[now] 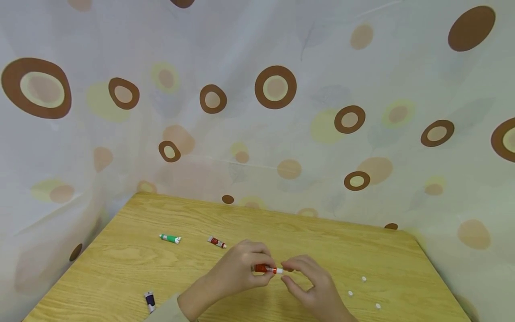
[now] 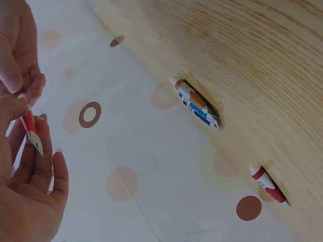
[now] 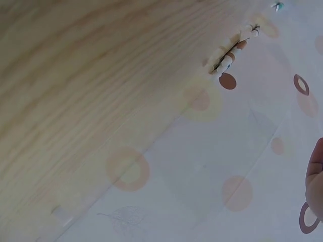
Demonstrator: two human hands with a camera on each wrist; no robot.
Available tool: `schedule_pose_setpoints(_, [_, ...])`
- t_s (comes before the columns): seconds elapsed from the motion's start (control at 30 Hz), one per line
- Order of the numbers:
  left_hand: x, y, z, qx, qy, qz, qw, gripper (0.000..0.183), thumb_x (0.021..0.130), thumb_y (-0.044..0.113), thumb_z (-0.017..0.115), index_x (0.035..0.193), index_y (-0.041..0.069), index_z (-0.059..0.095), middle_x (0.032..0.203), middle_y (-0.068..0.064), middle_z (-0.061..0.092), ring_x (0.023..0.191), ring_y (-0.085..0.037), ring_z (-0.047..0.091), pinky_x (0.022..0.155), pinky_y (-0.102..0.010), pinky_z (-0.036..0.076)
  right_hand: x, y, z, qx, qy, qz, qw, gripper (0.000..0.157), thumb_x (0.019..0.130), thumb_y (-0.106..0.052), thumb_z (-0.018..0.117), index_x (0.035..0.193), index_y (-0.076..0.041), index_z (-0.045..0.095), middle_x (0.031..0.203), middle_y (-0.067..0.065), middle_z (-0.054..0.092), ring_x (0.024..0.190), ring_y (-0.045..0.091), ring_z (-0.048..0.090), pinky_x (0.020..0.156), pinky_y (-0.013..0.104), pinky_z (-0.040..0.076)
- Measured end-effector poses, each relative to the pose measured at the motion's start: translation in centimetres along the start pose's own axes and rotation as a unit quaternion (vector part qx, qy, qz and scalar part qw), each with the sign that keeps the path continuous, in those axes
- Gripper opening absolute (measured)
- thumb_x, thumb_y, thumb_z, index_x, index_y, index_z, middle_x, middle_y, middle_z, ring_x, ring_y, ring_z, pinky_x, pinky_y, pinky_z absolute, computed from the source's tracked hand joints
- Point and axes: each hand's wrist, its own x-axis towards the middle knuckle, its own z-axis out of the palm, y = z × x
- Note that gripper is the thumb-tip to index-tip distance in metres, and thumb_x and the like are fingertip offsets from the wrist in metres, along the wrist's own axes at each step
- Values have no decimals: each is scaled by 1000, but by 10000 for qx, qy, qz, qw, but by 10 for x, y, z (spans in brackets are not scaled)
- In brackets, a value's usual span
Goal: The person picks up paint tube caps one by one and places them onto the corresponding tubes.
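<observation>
My left hand pinches a small red paint tube between thumb and fingers above the table. The tube's white cap points to the right. Right at that cap are the fingertips of my right hand, thumb and forefinger parted with a gap between them. In the left wrist view the red tube lies along the fingers of the left hand, and the right hand reaches in from above. Part of a hand shows at the edge of the right wrist view.
A green tube and a dark red tube lie on the wooden table; a dark purple tube is nearer, by the left sleeve. Three small white caps sit at right. A patterned sheet hangs behind.
</observation>
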Motion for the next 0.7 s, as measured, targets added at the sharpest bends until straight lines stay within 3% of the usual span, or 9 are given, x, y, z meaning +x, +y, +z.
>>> schedule_pose_setpoints(0.1, [-1, -1, 1, 17, 52, 36, 10000, 12, 78, 8, 85, 85, 16, 79, 84, 9, 72, 72, 1, 62, 77, -12, 50, 0, 1, 0, -47, 40, -133, 9999, 44, 77, 12, 81, 115, -5, 71, 104, 8, 72, 99, 13, 66, 91, 12, 53])
schedule_pose_setpoints(0.37, [-2, -2, 2, -130, 15, -32, 9999, 12, 79, 8, 85, 84, 17, 79, 84, 10, 71, 71, 2, 61, 77, -13, 50, -2, 7, 3, -97, 148, -466, 9988, 14, 95, -10, 73, 109, -7, 73, 101, 4, 72, 95, 13, 66, 89, 11, 53])
schedule_pose_setpoints(0.57, [-2, -1, 3, -144, 4, 17, 9999, 11, 79, 9, 85, 84, 16, 79, 84, 9, 72, 71, 2, 61, 78, -14, 50, -2, 9, 6, -18, 223, -596, 9980, 10, 96, -9, 73, 105, -8, 73, 97, 4, 71, 91, 13, 65, 86, 13, 54])
schedule_pose_setpoints(0.7, [-2, 0, 3, -55, -42, -7, 10000, 6, 83, 12, 83, 85, 16, 80, 86, 9, 72, 72, 0, 62, 77, -14, 50, -2, 8, 7, -19, 207, -426, 9989, 10, 95, -8, 74, 104, -10, 72, 96, 3, 71, 89, 12, 65, 83, 14, 55])
